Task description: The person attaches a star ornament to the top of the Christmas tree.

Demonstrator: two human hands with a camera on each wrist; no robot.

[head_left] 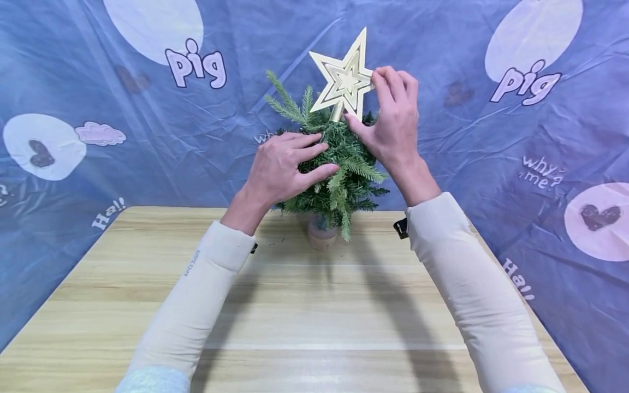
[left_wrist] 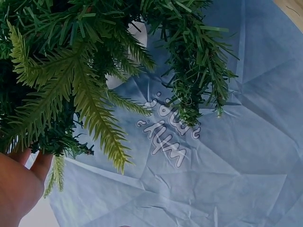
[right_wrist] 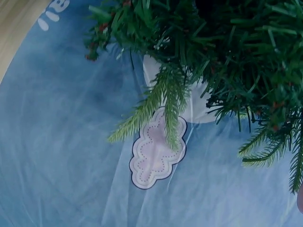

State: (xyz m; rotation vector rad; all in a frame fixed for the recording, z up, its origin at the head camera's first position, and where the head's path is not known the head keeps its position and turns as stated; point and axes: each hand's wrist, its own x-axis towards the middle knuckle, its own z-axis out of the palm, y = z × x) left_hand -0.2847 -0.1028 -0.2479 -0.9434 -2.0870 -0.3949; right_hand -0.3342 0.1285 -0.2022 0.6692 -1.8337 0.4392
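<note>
A gold star tree topper [head_left: 348,81] stands slightly tilted at the top of a small artificial Christmas tree [head_left: 361,169]. My right hand [head_left: 395,112] grips the star, its fingertips at the right-hand point and its thumb by the lower right one. The star's short tube meets the green treetop; how far it goes in cannot be seen. My left hand [head_left: 282,166] rests against the upper left of the tree, fingers fairly straight, thumb apart. In the left wrist view, branches [left_wrist: 75,71] partly cover that hand [left_wrist: 21,187]. Tree branches [right_wrist: 165,94] fill the top of the right wrist view.
The tree's pale base [head_left: 322,237] stands near the back edge of a wooden table [head_left: 295,311]. Behind hangs a wrinkled blue cloth [head_left: 275,33] printed with words and pale shapes. A longer, light green sprig [head_left: 290,109] sticks out at the tree's upper left.
</note>
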